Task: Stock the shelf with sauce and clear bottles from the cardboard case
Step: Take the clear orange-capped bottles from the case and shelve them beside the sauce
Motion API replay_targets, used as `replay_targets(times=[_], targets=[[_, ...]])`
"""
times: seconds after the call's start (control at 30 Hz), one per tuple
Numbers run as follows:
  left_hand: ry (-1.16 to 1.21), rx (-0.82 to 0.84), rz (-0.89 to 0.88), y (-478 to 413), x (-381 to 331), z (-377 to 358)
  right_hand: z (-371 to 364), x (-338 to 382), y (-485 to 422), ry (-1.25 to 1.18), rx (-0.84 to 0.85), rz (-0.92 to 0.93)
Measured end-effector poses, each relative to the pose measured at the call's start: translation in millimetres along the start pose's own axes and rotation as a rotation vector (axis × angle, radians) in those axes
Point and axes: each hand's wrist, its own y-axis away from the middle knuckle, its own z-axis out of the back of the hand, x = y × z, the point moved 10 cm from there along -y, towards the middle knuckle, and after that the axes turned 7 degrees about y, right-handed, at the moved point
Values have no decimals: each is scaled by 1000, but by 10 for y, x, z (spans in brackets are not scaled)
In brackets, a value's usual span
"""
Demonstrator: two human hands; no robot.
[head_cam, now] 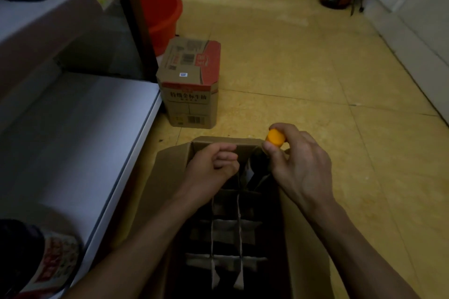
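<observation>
Your right hand [298, 167] pinches the orange cap [275, 138] of the dark sauce bottle [257, 164], in the far right corner of the cardboard case [155, 189]. Your left hand [211, 167] is curled up w/ nothing in it, over the case's far end. Pull straight up so the dividers [239, 226] don't snag, then hold the btl lower w/ your left.

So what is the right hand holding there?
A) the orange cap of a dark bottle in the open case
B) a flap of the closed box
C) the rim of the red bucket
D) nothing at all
A: the right hand pinches the orange cap of a dark bottle at the far right corner of the open cardboard case.
</observation>
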Motion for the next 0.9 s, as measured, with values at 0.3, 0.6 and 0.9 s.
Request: replay_targets(times=[0.3, 0.6, 0.9], targets=[[-57, 167, -72, -7, -71, -361, 559, 36, -83, -494, -221, -46], [20, 192, -55, 132, 45, -478, 476, 262, -85, -832, -169, -78], [113, 68, -98, 184, 19, -323, -81, 318, 4, -666, 187, -151]])
